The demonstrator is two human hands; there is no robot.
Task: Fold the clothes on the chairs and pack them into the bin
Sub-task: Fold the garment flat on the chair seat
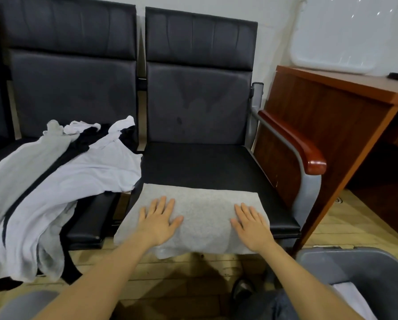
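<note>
A folded grey garment (202, 211) lies flat on the front of the right black chair seat (205, 165), its near edge hanging over the seat. My left hand (159, 219) presses flat on its left part, fingers straight and spread. My right hand (251, 224) lies flat on its right part the same way. A heap of white and black clothes (61, 174) is draped over the left chair and hangs toward the floor. The grey bin (359, 264) stands at the bottom right with a pale folded item (348, 296) inside.
A wooden desk (346, 93) stands right of the chairs, with a white tray (336, 54) leaning on the wall above it. The chair's red-brown armrest (295, 144) runs between seat and desk. Wooden floor lies below, and a dark shoe (244, 289) shows near the bin.
</note>
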